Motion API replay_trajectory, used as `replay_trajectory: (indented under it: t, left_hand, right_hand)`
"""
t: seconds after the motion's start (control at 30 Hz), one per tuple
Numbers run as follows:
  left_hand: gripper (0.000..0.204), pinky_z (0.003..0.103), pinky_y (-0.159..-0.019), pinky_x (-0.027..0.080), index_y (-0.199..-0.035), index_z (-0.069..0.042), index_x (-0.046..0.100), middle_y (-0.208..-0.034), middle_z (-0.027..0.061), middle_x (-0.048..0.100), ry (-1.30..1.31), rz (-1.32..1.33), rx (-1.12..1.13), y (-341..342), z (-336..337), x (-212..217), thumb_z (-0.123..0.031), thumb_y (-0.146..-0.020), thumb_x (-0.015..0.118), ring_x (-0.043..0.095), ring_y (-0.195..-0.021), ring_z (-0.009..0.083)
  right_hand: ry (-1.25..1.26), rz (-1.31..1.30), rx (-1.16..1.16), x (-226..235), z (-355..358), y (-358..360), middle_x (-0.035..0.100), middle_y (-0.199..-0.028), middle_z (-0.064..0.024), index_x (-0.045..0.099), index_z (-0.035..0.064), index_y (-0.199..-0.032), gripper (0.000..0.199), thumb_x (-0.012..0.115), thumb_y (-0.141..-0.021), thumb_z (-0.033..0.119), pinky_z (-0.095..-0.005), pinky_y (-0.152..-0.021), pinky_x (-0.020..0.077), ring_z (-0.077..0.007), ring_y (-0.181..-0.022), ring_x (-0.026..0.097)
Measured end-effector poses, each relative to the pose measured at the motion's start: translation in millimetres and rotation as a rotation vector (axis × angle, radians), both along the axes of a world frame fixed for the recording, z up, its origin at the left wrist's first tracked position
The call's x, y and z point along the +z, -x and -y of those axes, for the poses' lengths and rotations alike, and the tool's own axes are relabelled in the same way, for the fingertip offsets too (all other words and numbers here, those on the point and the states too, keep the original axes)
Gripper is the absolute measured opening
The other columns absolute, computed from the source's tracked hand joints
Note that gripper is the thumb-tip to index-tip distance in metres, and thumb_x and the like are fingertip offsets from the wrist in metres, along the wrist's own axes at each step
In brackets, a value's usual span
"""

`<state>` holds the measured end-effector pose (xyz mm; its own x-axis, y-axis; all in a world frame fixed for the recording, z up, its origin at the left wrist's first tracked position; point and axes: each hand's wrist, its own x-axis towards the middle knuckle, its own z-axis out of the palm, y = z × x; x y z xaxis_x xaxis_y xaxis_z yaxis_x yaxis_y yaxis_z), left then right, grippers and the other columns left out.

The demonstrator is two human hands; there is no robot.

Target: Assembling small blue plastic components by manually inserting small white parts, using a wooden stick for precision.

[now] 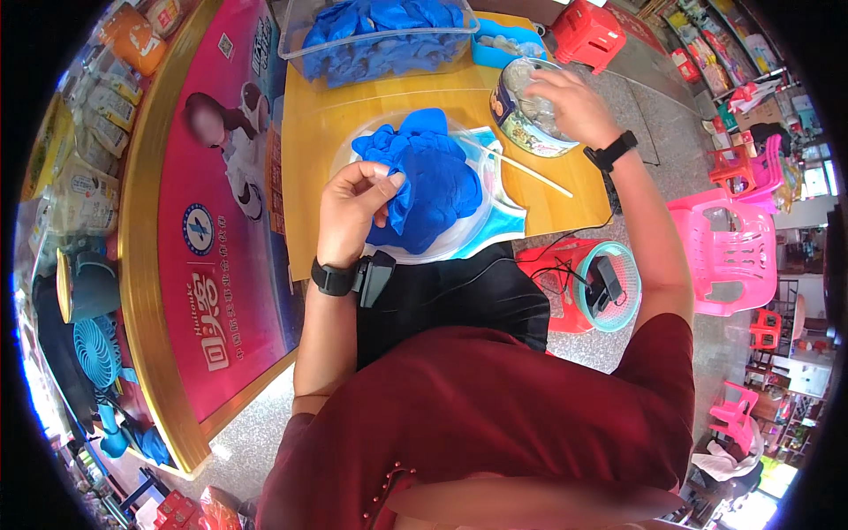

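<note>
My left hand is closed, with thumb and fingers pinching the edge of a thin, crumpled blue piece that looks like soft cloth or film. It lies against a heap of similar blue pieces on a round, pale translucent tray. My right hand reaches over a round, printed tin, its fingers stretched out and touching the greyish, clear-looking contents. I cannot make out what those contents are. A thin wooden stick lies between the tray and the tin.
A clear bin full of blue pieces and a small blue box stand at the table's far side. Below the table's right edge sits a red bucket with a turquoise basket and black cables. A pink chair stands right; a gold-framed counter borders the left.
</note>
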<state>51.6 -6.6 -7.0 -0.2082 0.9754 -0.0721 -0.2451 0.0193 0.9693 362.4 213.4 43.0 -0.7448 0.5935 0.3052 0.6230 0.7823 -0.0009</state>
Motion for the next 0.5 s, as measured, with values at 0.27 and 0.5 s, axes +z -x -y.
replay_trajectory:
  t: [0.27,0.5]
  left_hand:
    - [0.010,0.019,-0.044,0.037,-0.090,-0.006,0.064,-0.069,-0.0037,0.058,-0.014,0.000,-0.007,-1,-1,0,-0.010,-0.086,0.071,0.048,-0.051,0.0041]
    - [0.012,0.018,-0.044,0.038,-0.089,-0.005,0.063,-0.066,-0.0031,0.058,-0.005,-0.014,0.019,2,-3,-6,-0.009,-0.084,0.073,0.050,-0.051,0.0037]
  right_hand:
    - [-0.128,0.027,0.011,-3,-23,-12,0.058,-0.128,-0.0078,0.071,0.0097,-0.094,0.021,0.056,-0.081,0.003,-0.0385,-0.100,0.0426,-0.0271,-0.122,0.050]
    - [1.631,-1.324,0.134,2,24,7,0.057,-0.126,-0.0192,0.044,0.0033,-0.133,0.042,0.051,-0.093,0.012,-0.0401,-0.086,0.0540,-0.0335,-0.105,0.062]
